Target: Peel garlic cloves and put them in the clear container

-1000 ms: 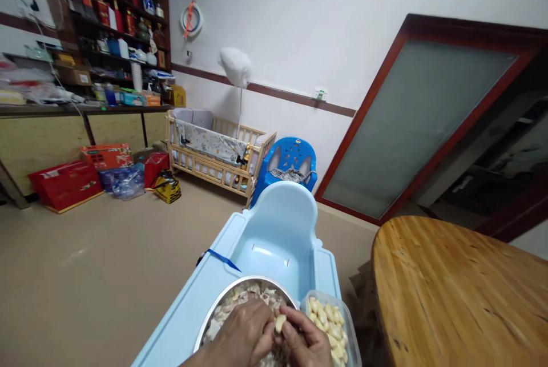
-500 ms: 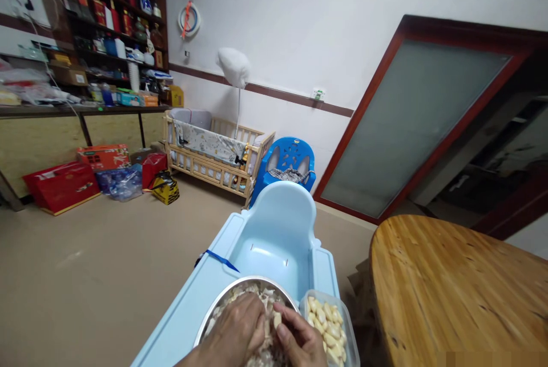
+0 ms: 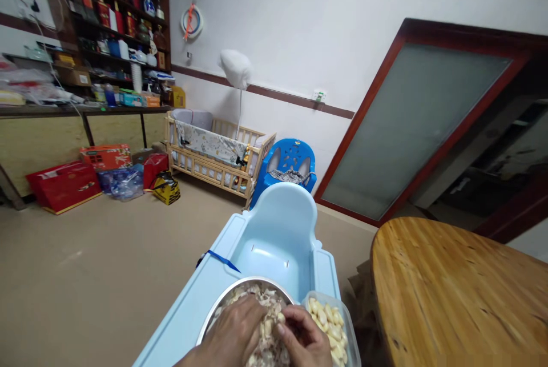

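Note:
A metal bowl (image 3: 257,279) of garlic cloves and papery garlic skins (image 3: 268,354) sits on the light blue chair's tray. Over the bowl's left part is my left hand (image 3: 235,328), its fingers curled down toward the skins. Their tips are hidden, so I cannot make out what they hold. At the bowl's right side, my right hand (image 3: 309,339) pinches a garlic clove (image 3: 281,317) between thumb and fingers. Right beside that hand stands a clear plastic container (image 3: 353,337) with many pale peeled cloves (image 3: 331,321), partly covered by the hand.
The light blue child's chair (image 3: 282,213) extends ahead, with a blue strap (image 3: 223,261) on its left arm. A wooden table (image 3: 462,287) is at the right. Farther off are a blue chair (image 3: 293,156), a wooden crib (image 3: 214,170) and red bags (image 3: 64,184).
My right hand has shifted slightly right and its clove is turned differently. My left hand has moved a little, showing more of the bowl's contents between the hands. The view has shifted slightly.

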Demonstrator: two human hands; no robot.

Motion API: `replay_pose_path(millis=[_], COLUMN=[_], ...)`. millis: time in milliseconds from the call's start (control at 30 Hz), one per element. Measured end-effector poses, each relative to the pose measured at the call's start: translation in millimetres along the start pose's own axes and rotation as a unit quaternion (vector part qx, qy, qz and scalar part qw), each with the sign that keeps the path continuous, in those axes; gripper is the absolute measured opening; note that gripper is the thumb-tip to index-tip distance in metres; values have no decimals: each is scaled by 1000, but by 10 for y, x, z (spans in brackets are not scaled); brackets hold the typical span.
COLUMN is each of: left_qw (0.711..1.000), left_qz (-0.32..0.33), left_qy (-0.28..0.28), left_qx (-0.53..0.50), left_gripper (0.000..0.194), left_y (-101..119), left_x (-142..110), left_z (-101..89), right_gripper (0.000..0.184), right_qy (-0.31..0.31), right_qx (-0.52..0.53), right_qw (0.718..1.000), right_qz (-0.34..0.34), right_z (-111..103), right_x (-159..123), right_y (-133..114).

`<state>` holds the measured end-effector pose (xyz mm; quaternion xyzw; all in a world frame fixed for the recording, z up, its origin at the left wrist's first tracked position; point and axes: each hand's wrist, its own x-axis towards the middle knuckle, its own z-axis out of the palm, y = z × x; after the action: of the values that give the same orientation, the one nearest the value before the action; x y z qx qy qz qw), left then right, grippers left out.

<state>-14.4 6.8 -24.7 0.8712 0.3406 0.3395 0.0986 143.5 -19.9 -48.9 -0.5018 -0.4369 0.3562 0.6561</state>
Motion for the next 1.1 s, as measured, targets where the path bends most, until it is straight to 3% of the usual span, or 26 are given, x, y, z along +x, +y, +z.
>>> replay_pose_path(millis=[133,267,400,567,700,900,1000,1100], left_qw=[999,998,999,999,998,998,999,998], left_qz=[36,46,28,12,42,37,21,11], left_qy=[24,33,27,24,33,55,43,38], left_qx=[-16,-14,-27,-35,-26,-9,-19,-42], left_gripper=[18,19,19,17,17,18,18,20], left_y=[49,73,76,95,125,109,82,33], left_x=[38,67,81,87,85,60,47,18], left_z=[-35,-22,-35,-60,-34,-54,-173,-268], right_gripper=[15,14,18,10,4,19,24,31], right_qy=[-7,-25,-55,-123,-81,9,66,78], right_qx=[-74,-105,-148,-180,-158,-47,-78,-160], right_qw=[993,984,975,966,981,999,995,984], right_qz=[-91,-139,-157,-137,-82,1,18,18], right_z=[3,6,-4,-50,-62,-66,-242,-541], right_x=[-7,-30,-44,-40,-50,-19,57,152], right_y=[35,40,-2,-35,47,-14,-200,-344])
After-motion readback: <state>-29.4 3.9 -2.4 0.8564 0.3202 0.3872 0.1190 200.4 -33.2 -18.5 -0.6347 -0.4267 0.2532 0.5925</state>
